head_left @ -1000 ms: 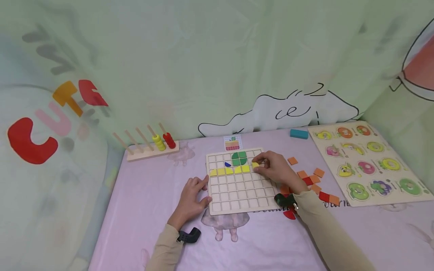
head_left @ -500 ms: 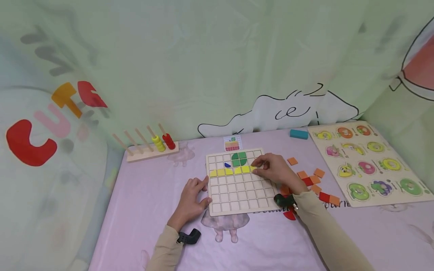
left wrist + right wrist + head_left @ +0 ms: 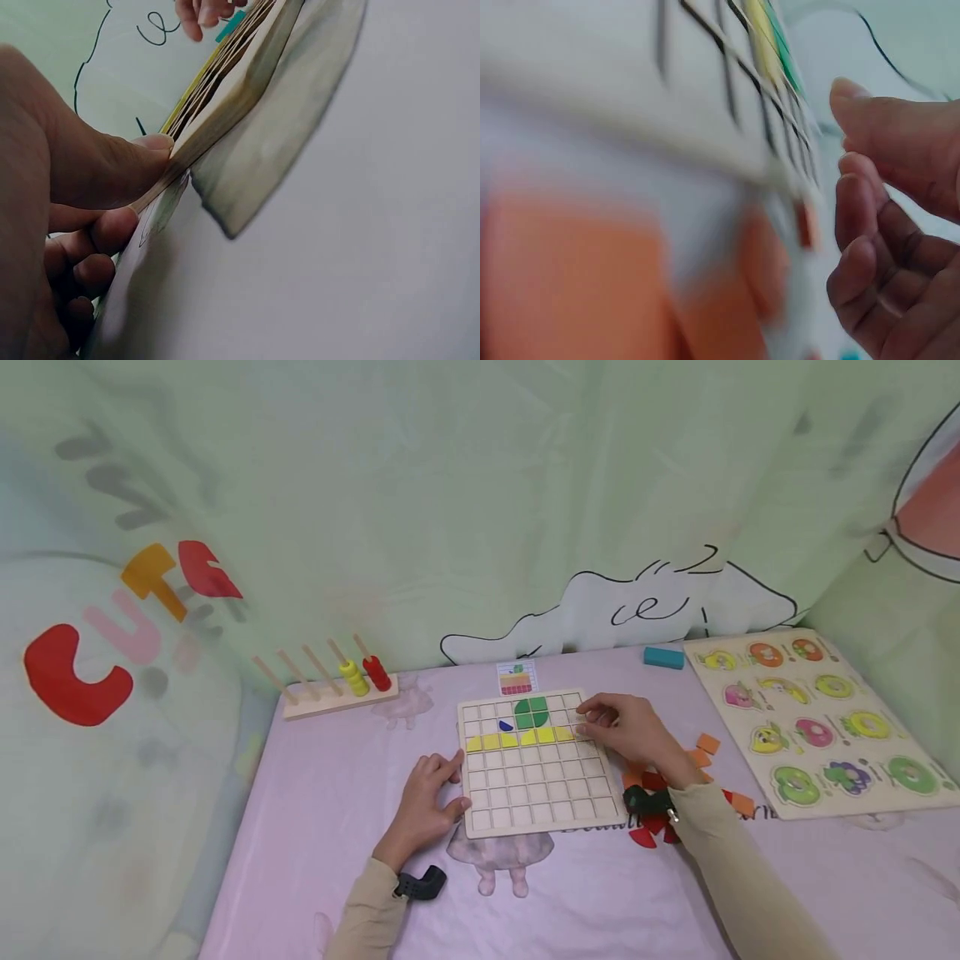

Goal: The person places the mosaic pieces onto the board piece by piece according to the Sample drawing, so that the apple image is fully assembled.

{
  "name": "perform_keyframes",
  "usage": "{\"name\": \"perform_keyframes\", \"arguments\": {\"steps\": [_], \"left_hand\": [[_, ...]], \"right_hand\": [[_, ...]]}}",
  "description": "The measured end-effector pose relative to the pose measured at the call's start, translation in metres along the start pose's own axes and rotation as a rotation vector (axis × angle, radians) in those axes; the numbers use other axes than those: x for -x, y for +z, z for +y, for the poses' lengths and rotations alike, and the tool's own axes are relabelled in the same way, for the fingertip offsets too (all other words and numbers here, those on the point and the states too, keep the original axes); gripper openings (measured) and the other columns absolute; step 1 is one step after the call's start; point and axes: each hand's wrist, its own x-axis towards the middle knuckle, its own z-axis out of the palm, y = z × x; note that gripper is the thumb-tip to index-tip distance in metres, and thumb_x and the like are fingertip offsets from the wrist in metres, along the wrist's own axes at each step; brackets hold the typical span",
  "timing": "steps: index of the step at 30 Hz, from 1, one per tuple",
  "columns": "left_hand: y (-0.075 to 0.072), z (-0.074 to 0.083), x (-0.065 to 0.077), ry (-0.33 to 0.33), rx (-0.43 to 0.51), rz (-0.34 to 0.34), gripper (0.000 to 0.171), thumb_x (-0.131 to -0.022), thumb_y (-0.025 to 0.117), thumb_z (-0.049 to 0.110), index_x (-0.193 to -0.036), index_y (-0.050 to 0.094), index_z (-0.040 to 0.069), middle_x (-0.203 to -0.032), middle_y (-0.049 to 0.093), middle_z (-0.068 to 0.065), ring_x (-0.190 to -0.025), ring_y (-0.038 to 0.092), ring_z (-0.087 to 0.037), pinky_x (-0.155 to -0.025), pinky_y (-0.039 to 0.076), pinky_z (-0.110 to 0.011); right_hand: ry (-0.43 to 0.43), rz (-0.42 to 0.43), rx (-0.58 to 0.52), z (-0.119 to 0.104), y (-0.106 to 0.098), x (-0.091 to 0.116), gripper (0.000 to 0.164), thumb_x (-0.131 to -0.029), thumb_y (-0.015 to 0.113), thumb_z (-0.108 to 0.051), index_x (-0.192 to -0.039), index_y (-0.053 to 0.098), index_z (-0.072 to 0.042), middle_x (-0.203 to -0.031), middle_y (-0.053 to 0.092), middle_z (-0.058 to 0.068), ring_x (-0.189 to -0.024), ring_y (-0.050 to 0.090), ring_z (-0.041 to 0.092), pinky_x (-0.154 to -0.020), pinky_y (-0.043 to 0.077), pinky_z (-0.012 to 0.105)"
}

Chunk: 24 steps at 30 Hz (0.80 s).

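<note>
Head view has the gridded wooden board (image 3: 540,792) lying flat on the lilac tablecloth (image 3: 322,827) between the two hands, its upper right margin partly covered by the right hand (image 3: 628,727). One row carries yellow pieces (image 3: 545,735), some with rounded corners; beyond them sit green pieces (image 3: 532,713) forming a partly rounded shape, with a small blue piece (image 3: 506,725) to their left. Thumb and forefinger of the left hand (image 3: 424,797) are spread and touch the board's left edge, the other fingers loosely bent. The right hand's fingers are slightly bent just above the right end of the yellow row; whether they touch the board is hard to make out from above, but the right wrist view shows a gap between thumb and fingers, with nothing held. That view also blurs the board's near edge and the orange pieces (image 3: 707,743), which in the head view are partly hidden, with the red pieces (image 3: 642,837), by the right arm and its black wrist device (image 3: 647,800). The left wrist view catches the board's thickness edge-on, its top foreshortened, and cuts off the right hand. Farther out are a printed card (image 3: 517,677), a peg stand (image 3: 341,697), a teal block (image 3: 663,657) and a fruit puzzle (image 3: 817,764).
</note>
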Motion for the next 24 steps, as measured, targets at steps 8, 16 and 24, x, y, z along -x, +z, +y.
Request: {"name": "perform_keyframes", "arguments": {"steps": [8, 16, 24], "left_hand": [[0.003, -0.001, 0.0, 0.046, -0.019, 0.016, 0.073, -0.079, 0.081, 0.008, -0.147, 0.058, -0.005, -0.096, 0.057, -0.001, -0.093, 0.042, -0.015, -0.083, 0.036, -0.032], [0.004, -0.002, 0.001, 0.007, 0.003, -0.009, 0.074, -0.08, 0.081, 0.009, -0.149, 0.057, -0.002, -0.097, 0.057, 0.001, -0.094, 0.041, -0.014, -0.085, 0.034, -0.03], [0.003, -0.002, 0.001, 0.035, -0.017, 0.016, 0.072, -0.08, 0.08, 0.006, -0.148, 0.058, -0.004, -0.096, 0.056, 0.001, -0.093, 0.041, -0.014, -0.083, 0.034, -0.03]], "right_hand": [[0.227, 0.037, 0.089, 0.043, -0.05, 0.02, 0.057, -0.097, 0.077, -0.027, -0.143, 0.059, -0.001, -0.126, 0.063, 0.026, -0.113, 0.057, 0.041, -0.083, 0.059, 0.041], [0.236, 0.005, 0.115, 0.071, -0.052, 0.017, 0.052, -0.098, 0.076, -0.021, -0.142, 0.058, 0.0, -0.131, 0.059, 0.029, -0.116, 0.056, 0.044, -0.092, 0.058, 0.053], [0.237, 0.019, 0.093, 0.069, -0.05, 0.018, 0.045, -0.095, 0.079, -0.025, -0.128, 0.062, 0.001, -0.118, 0.065, 0.025, -0.105, 0.06, 0.038, -0.082, 0.058, 0.038]]}}
